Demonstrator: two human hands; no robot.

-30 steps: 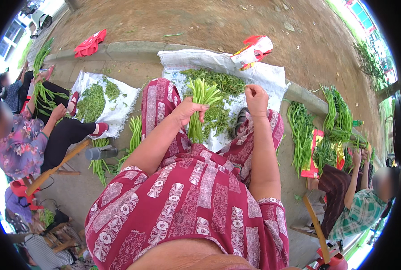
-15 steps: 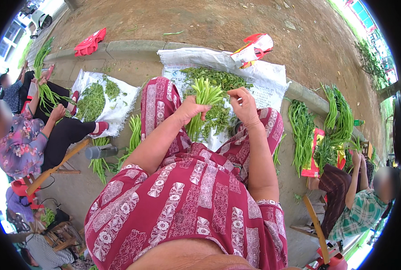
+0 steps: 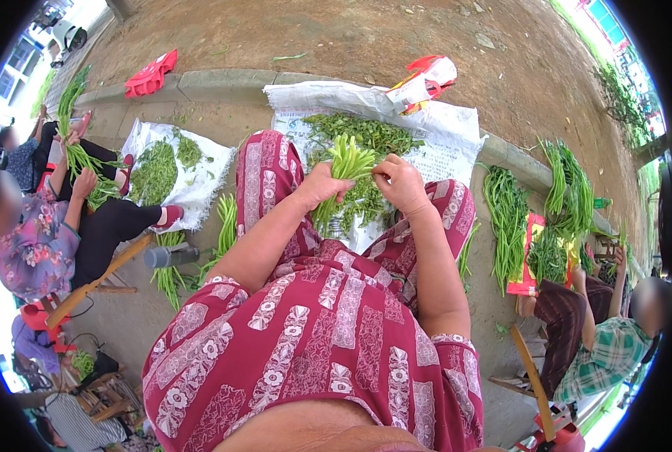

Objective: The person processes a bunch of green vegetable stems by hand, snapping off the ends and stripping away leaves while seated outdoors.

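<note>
White woven sack (image 3: 441, 128) lies spread on the ground ahead of the knees, its far edge against the concrete kerb (image 3: 223, 77); a heap of green trimmings (image 3: 366, 135) covers its middle. Bundle of green stalks (image 3: 343, 177) is held upright above the near edge of the sack, between the knees: long, thin, bright green stems, cut ends up, packed tight. Left hand (image 3: 321, 187) is closed round the bundle at mid-height. Right hand (image 3: 401, 183) touches the bundle top from the right, fingertips pinching one stalk end. Nothing blocks the bundle; patterned red trousers hide its lower end. More stalks (image 3: 508, 222) lie in rows at the sack's right edge, on bare ground. Against one second ago: right hand has dropped from a raised position and closed in on the bundle; left hand unchanged.
</note>
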